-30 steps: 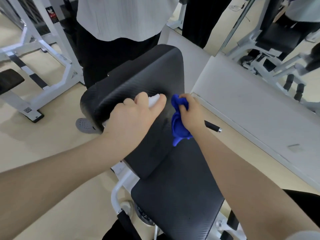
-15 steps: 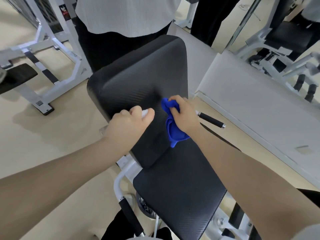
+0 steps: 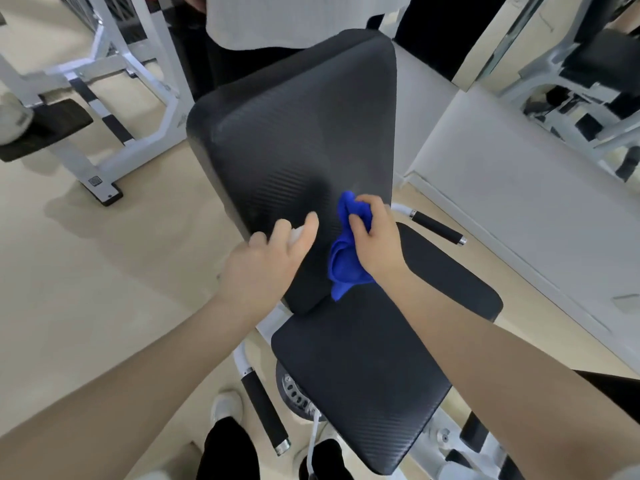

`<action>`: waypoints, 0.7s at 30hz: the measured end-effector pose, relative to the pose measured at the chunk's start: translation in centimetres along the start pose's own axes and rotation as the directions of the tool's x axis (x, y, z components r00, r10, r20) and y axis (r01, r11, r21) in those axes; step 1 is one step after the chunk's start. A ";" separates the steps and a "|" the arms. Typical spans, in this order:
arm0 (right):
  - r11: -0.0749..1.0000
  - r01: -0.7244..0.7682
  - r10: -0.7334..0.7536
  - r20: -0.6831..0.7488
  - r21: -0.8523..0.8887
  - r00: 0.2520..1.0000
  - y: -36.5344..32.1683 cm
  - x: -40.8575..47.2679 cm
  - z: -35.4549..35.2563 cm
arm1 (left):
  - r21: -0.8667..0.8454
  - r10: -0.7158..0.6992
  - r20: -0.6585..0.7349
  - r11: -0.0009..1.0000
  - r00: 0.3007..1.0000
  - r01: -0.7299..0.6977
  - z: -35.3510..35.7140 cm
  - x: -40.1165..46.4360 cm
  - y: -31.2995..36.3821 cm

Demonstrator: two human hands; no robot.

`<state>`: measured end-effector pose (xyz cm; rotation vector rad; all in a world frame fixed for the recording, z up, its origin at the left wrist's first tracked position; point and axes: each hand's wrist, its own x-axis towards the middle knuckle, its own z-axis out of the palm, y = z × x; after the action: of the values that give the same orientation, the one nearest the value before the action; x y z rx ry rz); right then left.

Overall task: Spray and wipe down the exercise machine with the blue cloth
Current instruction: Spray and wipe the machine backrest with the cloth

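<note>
1. You've got one cam only: head-worn, wide-angle, looking fwd and steeply down over both your forearms.
2. It sits close above the exercise machine [image 3: 298, 133]: back pad fills the centre, seat pad [image 3: 363, 368] lies nearer you at the bottom.
3. Your left hand [image 3: 266, 261] and right hand [image 3: 377, 240] come in from the lower corners and meet mid-frame, near the lens.
4. Bottom edge looks almost straight down at your legs and a shoe [image 3: 225, 407].
5. Top edge reaches another person's torso [image 3: 294, 19] behind the pad; edges bend w/ lens distortion.
6. No 2nd view, so no shared area.
</note>
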<state>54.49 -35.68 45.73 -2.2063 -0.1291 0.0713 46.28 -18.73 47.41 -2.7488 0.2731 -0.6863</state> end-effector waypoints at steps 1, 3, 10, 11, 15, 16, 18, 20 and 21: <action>0.997 0.065 -0.064 -0.031 0.036 0.997 -1.6 0.5 0.3 | -0.033 -0.021 -0.071 0.999 0.997 0.018 -0.4 0.2 -1.0; 0.982 0.169 -0.161 -0.097 0.083 0.982 -5.1 2.0 1.3 | -0.112 -0.081 -0.132 0.991 0.988 0.067 -0.6 0.9 -3.1; 0.995 0.057 -0.026 -0.333 0.082 0.943 -9.5 3.4 5.6 | -0.524 -0.168 -0.146 0.849 0.975 0.068 0.9 0.7 -6.9; 0.992 0.119 -0.101 -0.270 0.050 0.958 -9.2 2.0 6.3 | -0.552 -0.171 -0.164 0.832 0.972 0.054 1.1 0.7 -7.2; 0.986 0.169 -0.166 -0.265 -0.013 0.950 -9.2 0.5 6.8 | -0.640 -0.188 -0.198 0.768 0.962 0.018 2.2 -0.3 -8.4; 0.994 0.111 -0.102 -0.338 0.008 0.936 -9.7 2.1 6.0 | -0.663 -0.202 -0.186 0.748 0.962 0.028 2.5 -0.6 -8.6; 0.998 -0.022 0.048 -0.440 0.064 0.896 -10.8 5.6 4.2 | -0.731 -0.251 -0.101 0.675 0.963 0.099 2.7 -0.8 -8.8; 0.990 -0.083 0.128 -0.480 0.114 0.868 -11.1 7.5 3.4 | -0.793 -0.289 -0.005 0.585 0.957 0.172 2.8 -0.4 -9.0; 0.988 -0.094 0.141 -0.484 0.120 0.864 -11.3 7.2 3.7 | -0.812 -0.290 0.018 0.555 0.957 0.183 2.9 -0.2 -9.0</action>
<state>60.55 -25.14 52.55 -2.0680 0.2901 -0.4105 48.52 -9.50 47.80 -3.6943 0.2920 -0.9916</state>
